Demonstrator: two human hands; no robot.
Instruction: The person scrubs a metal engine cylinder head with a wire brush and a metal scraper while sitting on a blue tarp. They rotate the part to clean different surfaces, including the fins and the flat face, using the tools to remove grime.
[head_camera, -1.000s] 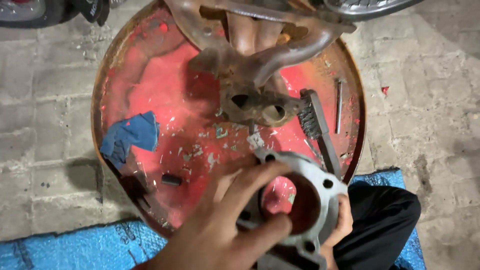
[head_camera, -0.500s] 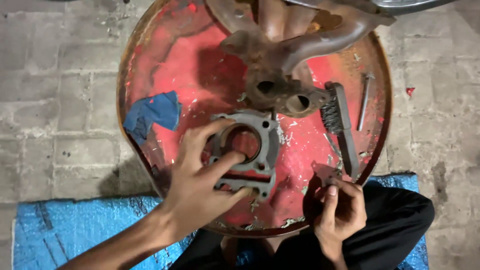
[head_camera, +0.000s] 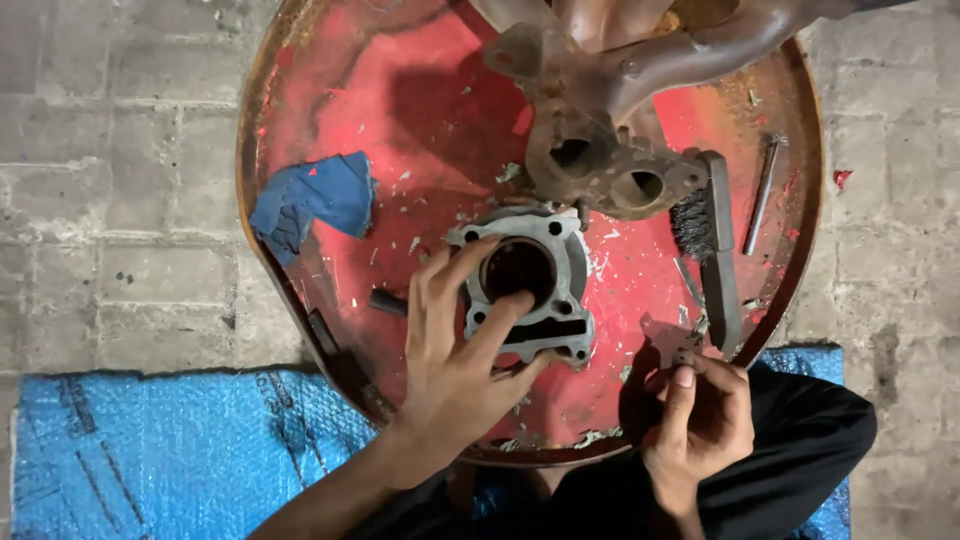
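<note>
Matt grey cast-metal cylinder block (head_camera: 527, 285) lies on a rusty, chipped red-painted metal drum lid (head_camera: 400, 110).

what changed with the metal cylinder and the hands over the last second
The metal cylinder, held up close in both hands a second ago, now lies flat on the red drum top under the left hand. The right hand has let go of it and pinches a small piece near the rim. The blue rag, wire brush and rusty engine part stayed put.
</note>
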